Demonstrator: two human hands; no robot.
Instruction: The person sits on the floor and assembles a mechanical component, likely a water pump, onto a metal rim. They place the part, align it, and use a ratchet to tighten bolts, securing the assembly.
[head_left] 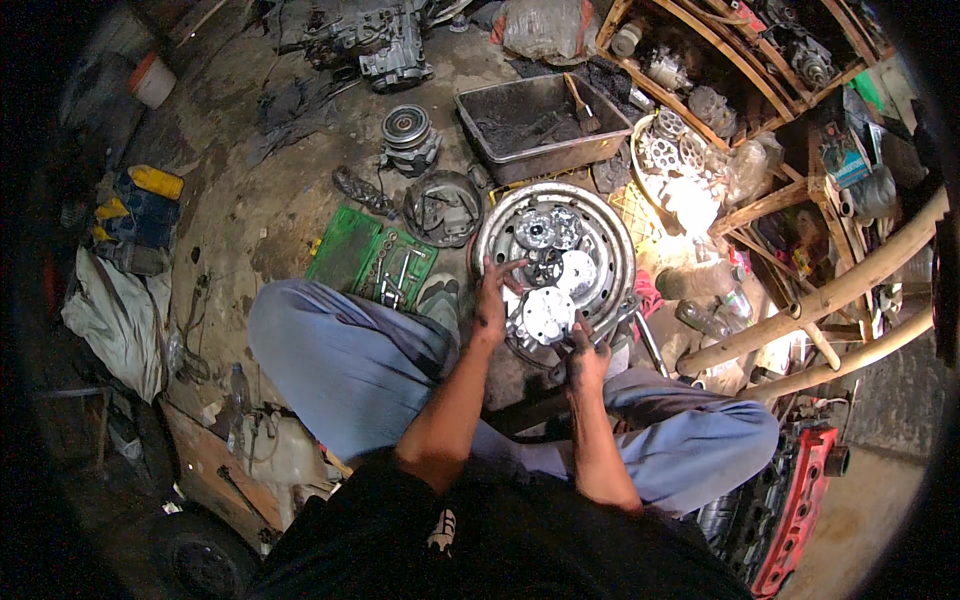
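Observation:
A round silver cast-metal part with holes around its face (547, 315) is tilted over the near side of a steel wheel rim (488, 232). At its lower right edge, my right hand (587, 362) grips it with the thumb on top; the other fingers are partly hidden. To its upper left is my left hand (490, 305), fingers stretched apart over the rim; whether it touches the part I cannot make out. Farther in on the rim lie a pale metal disc (577, 272), a dark small part (544, 266) and two round metal pieces (549, 229).
An open green socket set (375, 258) lies left of the rim, beside a round dark housing (442, 208). Beyond are a black tub (545, 150) with a brush (580, 103) and a pulley unit (408, 140). On the right stand a basin of metal parts (680, 155) and wooden poles (830, 290).

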